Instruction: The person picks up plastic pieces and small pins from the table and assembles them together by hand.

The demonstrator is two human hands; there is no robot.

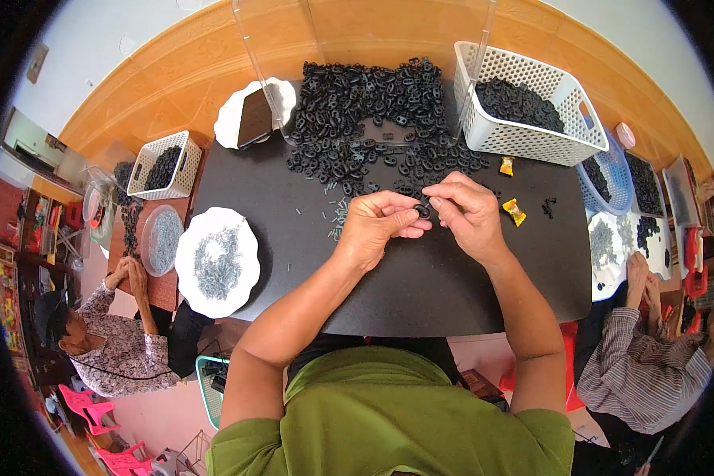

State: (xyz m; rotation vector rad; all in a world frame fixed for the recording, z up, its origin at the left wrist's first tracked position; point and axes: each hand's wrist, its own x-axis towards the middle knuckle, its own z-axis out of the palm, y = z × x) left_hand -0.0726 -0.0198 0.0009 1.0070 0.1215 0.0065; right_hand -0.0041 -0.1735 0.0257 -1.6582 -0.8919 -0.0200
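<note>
My left hand (373, 226) pinches a small black plastic piece with a hole (423, 213) between thumb and fingers, low over the dark table. Close at its right, my right hand (472, 216) has thumb and forefinger pressed together beside the piece; what they hold, if anything, is too small to make out. Just beyond both hands spreads a pile of similar black two-holed plastic pieces (365, 99). Small metal springs (337, 216) lie loose on the table left of my left hand. More springs fill the middle of a scalloped white plate (246, 274).
A white perforated basket (523, 143) of black pieces stands at the back right, near two yellow wrapped sweets (513, 212). A phone (255, 117) rests on another white plate (228, 123). People work at tables on both sides. Clear panels (472, 71) flank the pile.
</note>
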